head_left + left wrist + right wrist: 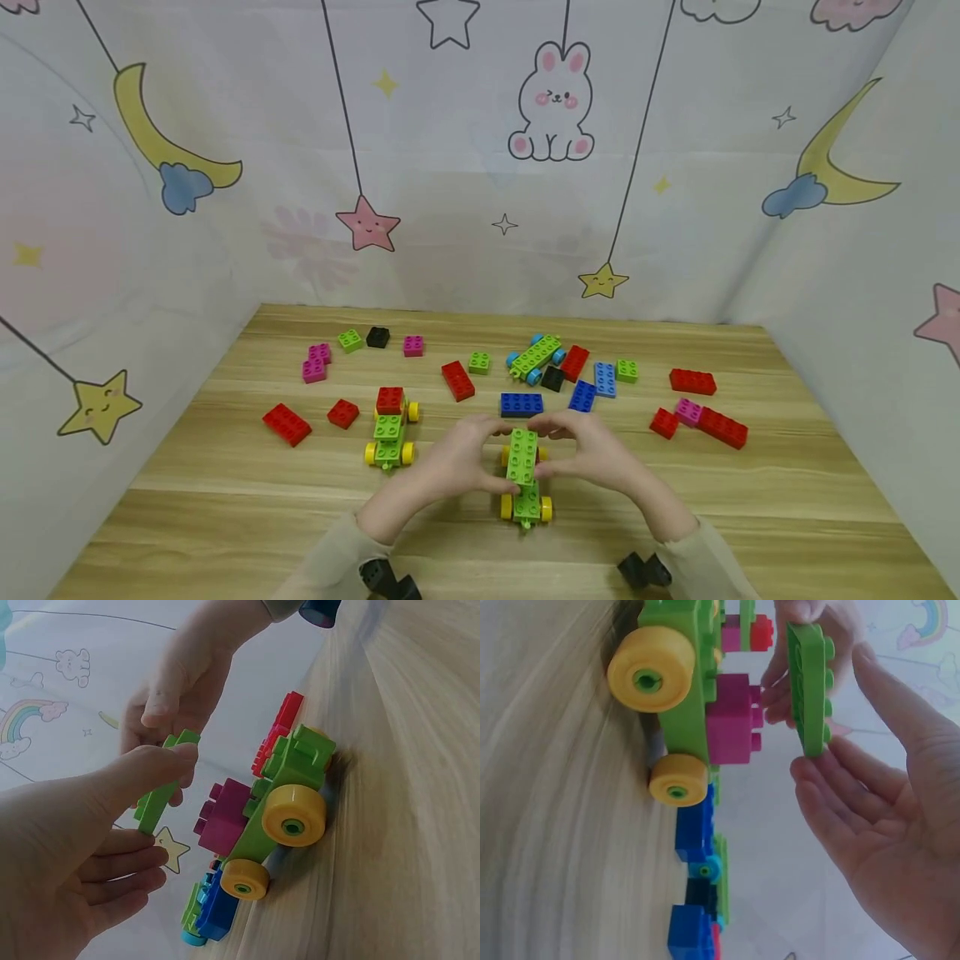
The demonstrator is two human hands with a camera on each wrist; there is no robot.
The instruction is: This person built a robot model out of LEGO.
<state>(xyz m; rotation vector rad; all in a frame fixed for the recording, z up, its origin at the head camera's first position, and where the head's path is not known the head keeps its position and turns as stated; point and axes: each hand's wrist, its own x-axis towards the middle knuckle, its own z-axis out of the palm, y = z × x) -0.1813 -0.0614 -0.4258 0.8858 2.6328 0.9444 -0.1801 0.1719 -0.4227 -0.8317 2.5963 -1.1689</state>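
Observation:
My left hand (468,454) pinches a green building-block plate (522,456) between thumb and fingers, near its ends. Beside it my right hand (581,446) has its fingertips at the plate's far end, its thumb standing off the plate in the right wrist view. A gap shows between the plate and a magenta brick (731,720), which sits on a green car base (527,502) with yellow wheels (295,815). The car stands on the table under both hands.
Left of the hands stands another green car (388,452) with yellow wheels and a red brick (390,400) on top. Farther back is a green base with blue wheels (536,358). A blue brick (521,405) lies just beyond the hands; several loose bricks are scattered around on the wooden table (225,525).

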